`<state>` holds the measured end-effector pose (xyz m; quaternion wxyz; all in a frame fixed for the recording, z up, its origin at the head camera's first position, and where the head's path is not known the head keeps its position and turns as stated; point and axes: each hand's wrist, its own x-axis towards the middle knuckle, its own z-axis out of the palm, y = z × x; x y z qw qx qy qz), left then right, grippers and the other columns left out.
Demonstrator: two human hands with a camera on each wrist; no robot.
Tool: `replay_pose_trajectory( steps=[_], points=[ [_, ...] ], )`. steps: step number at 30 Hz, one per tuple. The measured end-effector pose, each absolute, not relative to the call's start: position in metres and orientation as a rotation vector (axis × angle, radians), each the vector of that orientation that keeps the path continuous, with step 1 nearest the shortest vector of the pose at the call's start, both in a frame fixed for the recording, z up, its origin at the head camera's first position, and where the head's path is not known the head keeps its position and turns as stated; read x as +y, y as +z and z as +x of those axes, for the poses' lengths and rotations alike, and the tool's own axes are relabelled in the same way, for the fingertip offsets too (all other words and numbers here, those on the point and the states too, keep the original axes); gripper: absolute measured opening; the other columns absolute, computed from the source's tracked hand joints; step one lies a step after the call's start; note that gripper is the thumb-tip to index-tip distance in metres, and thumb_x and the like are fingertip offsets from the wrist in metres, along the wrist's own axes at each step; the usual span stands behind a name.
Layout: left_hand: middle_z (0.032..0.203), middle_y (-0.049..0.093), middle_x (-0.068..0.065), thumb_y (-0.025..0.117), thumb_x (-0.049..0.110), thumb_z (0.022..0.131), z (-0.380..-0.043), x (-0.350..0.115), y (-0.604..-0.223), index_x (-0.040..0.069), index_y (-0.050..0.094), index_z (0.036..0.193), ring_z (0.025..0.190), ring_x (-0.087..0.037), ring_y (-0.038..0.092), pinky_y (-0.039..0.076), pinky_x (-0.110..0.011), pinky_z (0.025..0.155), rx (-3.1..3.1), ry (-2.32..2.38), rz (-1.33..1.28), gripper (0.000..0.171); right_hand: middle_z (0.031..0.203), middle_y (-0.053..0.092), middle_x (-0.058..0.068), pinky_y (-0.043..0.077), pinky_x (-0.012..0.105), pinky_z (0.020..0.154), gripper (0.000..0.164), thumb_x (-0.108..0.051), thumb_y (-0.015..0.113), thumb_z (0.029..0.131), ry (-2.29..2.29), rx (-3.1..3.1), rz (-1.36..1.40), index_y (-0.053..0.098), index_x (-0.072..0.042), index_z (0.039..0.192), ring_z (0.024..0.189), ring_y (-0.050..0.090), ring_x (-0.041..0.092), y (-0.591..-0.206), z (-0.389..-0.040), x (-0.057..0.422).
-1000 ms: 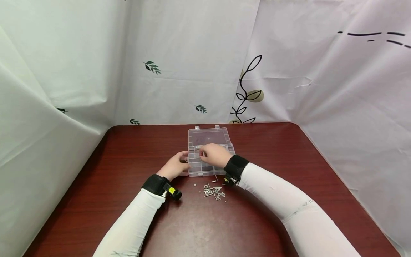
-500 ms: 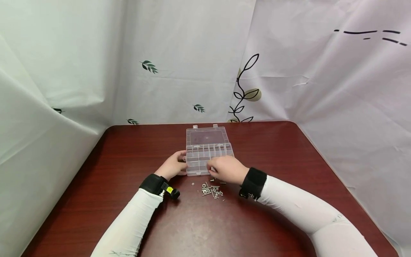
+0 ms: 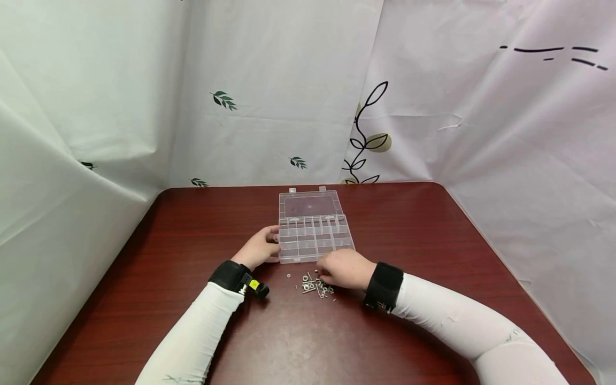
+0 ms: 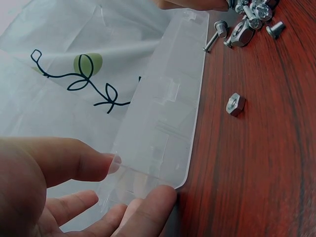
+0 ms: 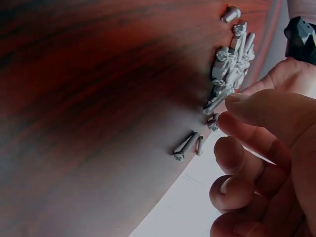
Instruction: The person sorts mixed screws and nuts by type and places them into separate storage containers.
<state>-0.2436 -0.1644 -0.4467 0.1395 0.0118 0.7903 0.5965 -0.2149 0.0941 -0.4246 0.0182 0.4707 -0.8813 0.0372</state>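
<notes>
A clear plastic compartment box (image 3: 306,241) lies with its lid (image 3: 310,206) folded back. My left hand (image 3: 259,248) holds the box's left side, its thumb at the upper edge and its fingers against the wall in the left wrist view. Just in front of the box, my right hand (image 3: 347,269) is low over a pile of metal screws and nuts (image 3: 310,287). Its thumb (image 5: 261,111) and forefinger reach the pile's edge with a gap between them, and the other fingers are bent. A screw (image 5: 217,101) lies close by the thumb tip; I see nothing held.
One loose hex nut (image 4: 235,104) sits apart, left of the pile. A few stray screws (image 5: 186,145) lie beside it in the right wrist view. The dark red table (image 3: 289,337) meets a white patterned curtain (image 3: 279,96) behind.
My right hand has come out of the box, moving toward me and rightward to the hardware pile, uncovering the compartments. The left hand stays at the box's left side.
</notes>
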Motion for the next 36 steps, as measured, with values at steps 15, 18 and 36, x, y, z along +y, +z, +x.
replay_pose_trajectory(
  steps=[15,18,36],
  points=[
    [0.141,0.043,-0.025,0.058,-0.001,0.093,-0.240,-0.165,-0.444,0.005,0.031,0.154,0.106,-0.031,0.062,0.058,-0.042,0.081,2.287,1.718,0.048,0.067,0.062,0.046,-0.012,0.036,0.025,0.048,0.026,-0.019,0.072,0.085,0.098,-2.735,1.460,0.053,-0.021,0.068,0.055,0.042,0.006,-0.429,-0.214,0.095],
    [0.140,0.044,-0.024,0.058,0.000,0.093,-0.241,-0.165,-0.444,0.005,0.031,0.154,0.106,-0.031,0.062,0.058,-0.042,0.080,2.283,1.720,0.046,0.067,0.061,0.046,-0.012,0.035,0.025,0.048,0.025,-0.018,0.071,0.085,0.103,-2.737,1.454,0.053,-0.021,0.068,0.054,0.042,0.006,-0.430,-0.214,0.095],
    [0.140,0.044,-0.026,0.057,-0.002,0.092,-0.244,-0.167,-0.447,0.003,0.029,0.154,0.107,-0.031,0.061,0.058,-0.042,0.079,2.273,1.728,0.063,0.068,0.063,0.049,-0.012,0.039,0.024,0.051,0.017,-0.019,0.065,0.088,0.198,-2.808,1.334,0.057,-0.023,0.074,0.057,0.046,0.006,-0.407,-0.234,0.075]
  ],
)
